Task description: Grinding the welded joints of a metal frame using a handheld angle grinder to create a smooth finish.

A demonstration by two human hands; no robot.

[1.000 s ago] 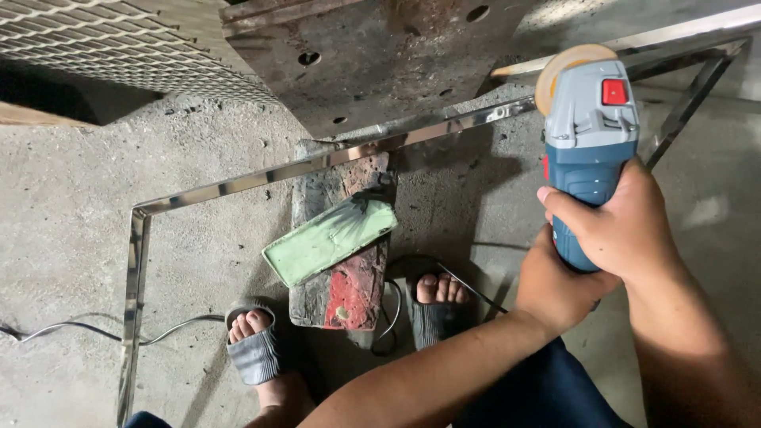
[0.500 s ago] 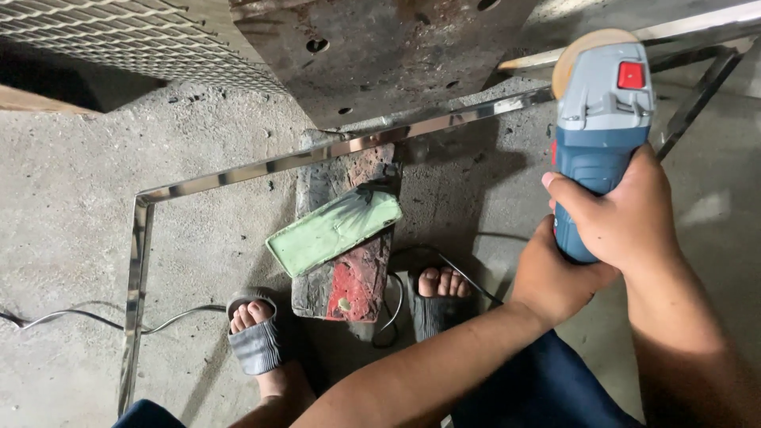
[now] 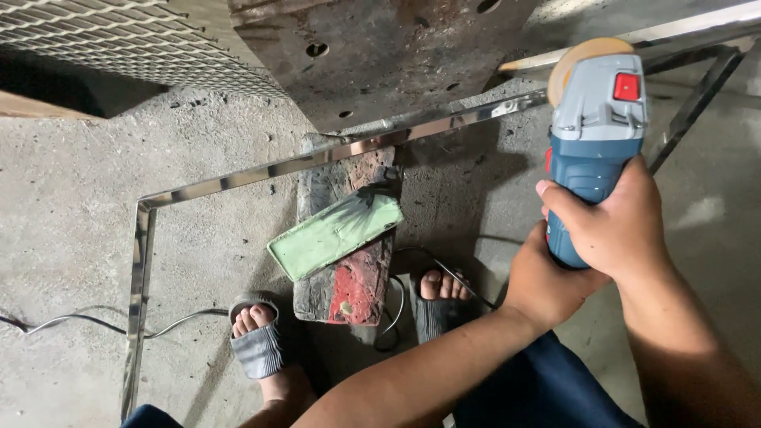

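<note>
There was one blue angle grinder [image 3: 594, 150] with one tan disc [image 3: 572, 57], and two hands [image 3: 610, 226] gripped it. One polished metal frame [image 3: 317, 161], one green bar [image 3: 337, 235], one worn block [image 3: 349, 289], two grey sandals [image 3: 258, 342] and one cable [image 3: 87, 323] lay on the floor.

Both forearms extended, right hand [image 3: 614, 230] over left hand [image 3: 547, 281], grip closed.

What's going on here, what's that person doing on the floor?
A person holds a blue angle grinder in both hands: right hand around the body, left hand under its rear end. Its disc sits at a shiny metal frame lying on the concrete. A green bar rests on a worn block between their sandalled feet.
</note>
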